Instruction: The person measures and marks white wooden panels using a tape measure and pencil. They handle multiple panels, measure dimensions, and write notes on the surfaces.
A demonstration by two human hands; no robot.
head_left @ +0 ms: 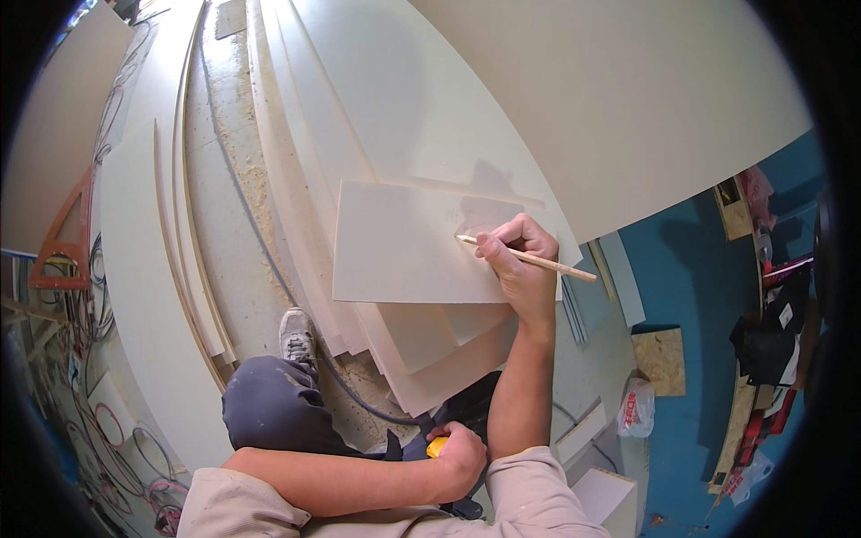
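Pencil (529,258) pinched in my R hand (520,260), tip on white board (404,247). L hand (462,453) wrapped round yellow thing (437,446).

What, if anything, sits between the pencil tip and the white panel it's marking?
Nothing visible. The right hand holds the pencil with its tip down on the small white panel, and the surface around the tip is bare. The left hand is down by the knee, closed around a yellow object.
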